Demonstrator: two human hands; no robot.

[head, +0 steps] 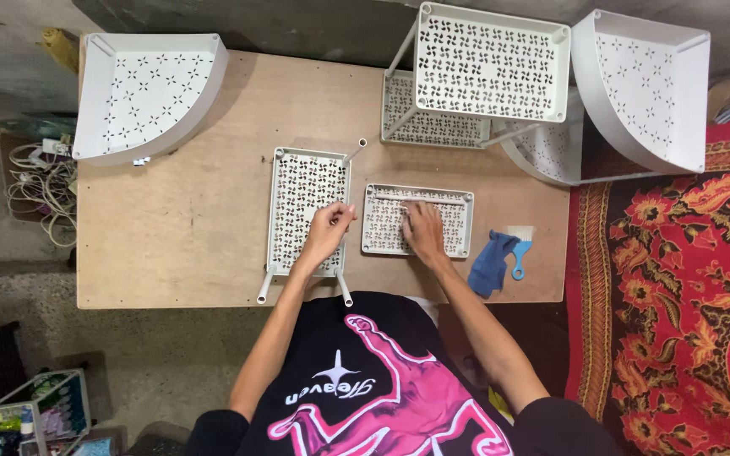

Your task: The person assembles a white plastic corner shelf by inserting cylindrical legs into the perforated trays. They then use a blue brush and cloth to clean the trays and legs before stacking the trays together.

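On the table [171,245], mid-front: small perforated tray [458,221] under right hand [423,231], palm down, fingers spread flat on it. Left hand [329,228] pinches the corner of taller perforated shelf [302,198]. Both forearms angled inward. Blue cloth [490,263] and brush [520,253] right of tray.

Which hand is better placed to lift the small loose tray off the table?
Right, probably. The right hand lies flat on the small loose tray, while the left hand is at the edge of the legged tray beside it, fingers pinched near a post.
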